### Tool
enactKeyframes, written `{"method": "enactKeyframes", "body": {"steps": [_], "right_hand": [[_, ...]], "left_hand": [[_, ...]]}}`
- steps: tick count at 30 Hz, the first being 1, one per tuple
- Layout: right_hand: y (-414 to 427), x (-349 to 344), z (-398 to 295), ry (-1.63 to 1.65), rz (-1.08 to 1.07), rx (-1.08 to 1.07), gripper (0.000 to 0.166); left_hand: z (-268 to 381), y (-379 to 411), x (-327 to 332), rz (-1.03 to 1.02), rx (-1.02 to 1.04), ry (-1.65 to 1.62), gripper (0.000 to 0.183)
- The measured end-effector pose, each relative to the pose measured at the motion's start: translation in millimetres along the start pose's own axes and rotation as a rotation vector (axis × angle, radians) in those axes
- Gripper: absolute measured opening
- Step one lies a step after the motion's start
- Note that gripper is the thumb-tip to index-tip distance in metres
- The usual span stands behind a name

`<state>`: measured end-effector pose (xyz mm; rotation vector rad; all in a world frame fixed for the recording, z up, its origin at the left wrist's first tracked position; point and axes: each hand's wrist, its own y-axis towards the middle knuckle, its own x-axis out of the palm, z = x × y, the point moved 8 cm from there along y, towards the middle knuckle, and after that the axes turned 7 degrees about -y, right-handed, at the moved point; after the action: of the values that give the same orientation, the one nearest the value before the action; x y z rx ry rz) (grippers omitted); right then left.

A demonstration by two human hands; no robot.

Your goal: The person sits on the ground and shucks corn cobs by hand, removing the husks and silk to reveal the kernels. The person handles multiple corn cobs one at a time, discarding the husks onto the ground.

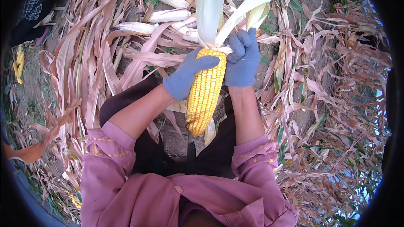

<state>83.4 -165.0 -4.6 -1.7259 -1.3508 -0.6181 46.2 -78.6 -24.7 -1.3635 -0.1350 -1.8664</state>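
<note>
My left hand (pixel 191 71), in a grey-blue work glove, grips the upper part of a yellow ear of corn (pixel 206 94), its thumb across the kernels. The bared ear points down towards me, with dark silk near its lower tip. Pale husk leaves (pixel 210 9) spread upward from the ear's base. My right hand (pixel 242 56), gloved alike, is closed around a strip of husk just right of that base. Its palm side faces up, and the fingers are curled.
Several ears in pale husks (pixel 170 15) lie on the ground beyond my hands. Dry corn leaves (pixel 69 56) cover much of the soil on both sides. At the far left are husked yellow ears (pixel 19 64) and part of another person in dark patterned clothing (pixel 33 6).
</note>
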Motion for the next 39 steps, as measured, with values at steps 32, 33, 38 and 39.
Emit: {"method": "enactKeyframes", "body": {"steps": [32,33,38,39], "right_hand": [[-20,3,-23,-1.474,0.106,-0.646,0.028],[-17,0,-17,-1.193,0.129,-0.474,0.027],[-23,20,-5,-1.02,0.062,-0.441,0.025],[-24,20,-6,-1.029,0.045,-0.435,0.025]], "left_hand": [[10,21,-31,0.25,0.157,0.519,0.038],[9,20,-30,0.255,0.133,0.45,0.04],[2,16,-28,0.177,0.038,0.141,0.038],[-1,17,-26,0.144,0.009,0.088,0.036]]}}
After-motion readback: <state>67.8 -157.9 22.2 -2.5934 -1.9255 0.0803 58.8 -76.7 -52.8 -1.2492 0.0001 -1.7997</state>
